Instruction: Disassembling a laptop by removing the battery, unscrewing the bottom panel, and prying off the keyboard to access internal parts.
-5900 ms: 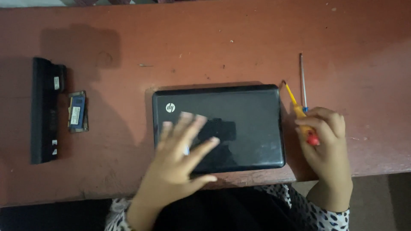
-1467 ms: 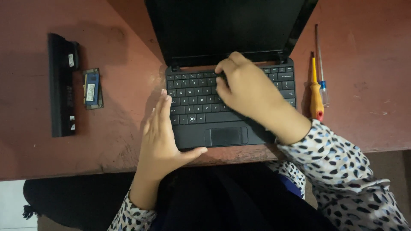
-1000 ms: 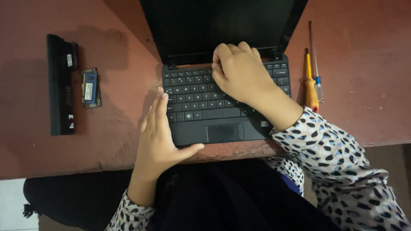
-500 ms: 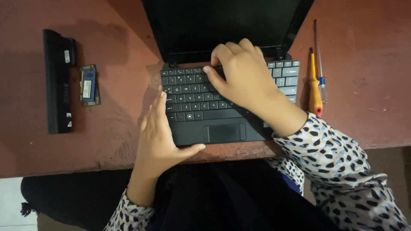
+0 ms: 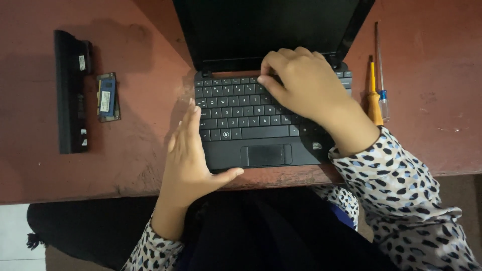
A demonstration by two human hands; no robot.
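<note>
The right hand (image 5: pixel 306 88) lies curled over the upper right part of the keyboard (image 5: pixel 236 108), its bent fingertips (image 5: pixel 265 80) pressing at the top rows of keys just below the hinge; it grips nothing that can be seen. The left hand (image 5: pixel 188 158) is flat and open, fingers together and pointing away from the person, laid along the left edge of the laptop (image 5: pixel 266 100), with the thumb stretched across the front left corner of the palm rest. It braces the machine rather than grasping it.

The laptop is small and black, open, and sits at the near edge of the reddish-brown table (image 5: pixel 427 125), right in front of the person, its dark screen (image 5: pixel 266 25) tilted back.

Just right of the laptop lie 2 screwdrivers side by side: 1 with an orange handle (image 5: pixel 374 103) and a thinner 1 with a blue band (image 5: pixel 381 75). Well to the left rest a long black battery pack (image 5: pixel 70 93) and, just beside it, a small memory card (image 5: pixel 107 97). Spotted sleeves (image 5: pixel 401 185) cover both forearms.
</note>
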